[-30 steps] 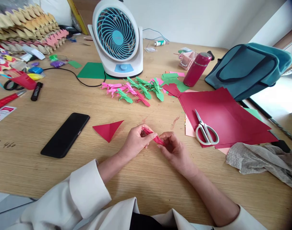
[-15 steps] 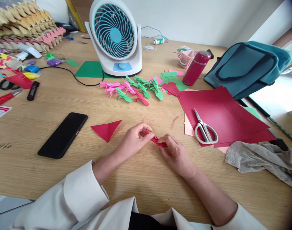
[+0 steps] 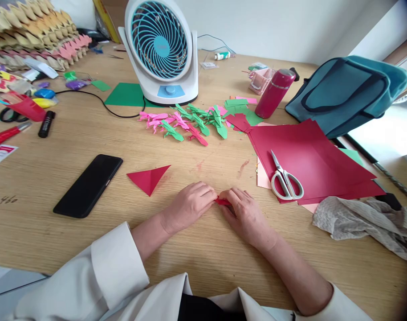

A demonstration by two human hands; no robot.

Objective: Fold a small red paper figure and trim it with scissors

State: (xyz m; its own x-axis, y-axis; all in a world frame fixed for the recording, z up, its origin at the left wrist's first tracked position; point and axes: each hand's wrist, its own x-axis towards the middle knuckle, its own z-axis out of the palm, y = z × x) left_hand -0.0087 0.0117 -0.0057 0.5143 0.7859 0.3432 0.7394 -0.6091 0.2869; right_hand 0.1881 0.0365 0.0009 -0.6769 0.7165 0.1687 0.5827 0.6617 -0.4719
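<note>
Between my two hands is a small folded piece of red paper, mostly covered by fingers. My left hand is closed on its left end, and my right hand pinches its right end. Both hands rest close to the table surface, fingertips almost meeting. Left of my left hand lies a red paper triangle with a crease down its middle. Beyond the hands sits a cluster of folded paper figures in green, pink and red.
White-handled scissors lie on red paper sheets at right, by a crumpled grey cloth. A black phone is at left. Behind stand a fan, a red flask and a teal bag.
My left hand has turned over and its fingers have closed down over the folded red paper, hiding more of it. My right hand stays at nearly the same spot.
</note>
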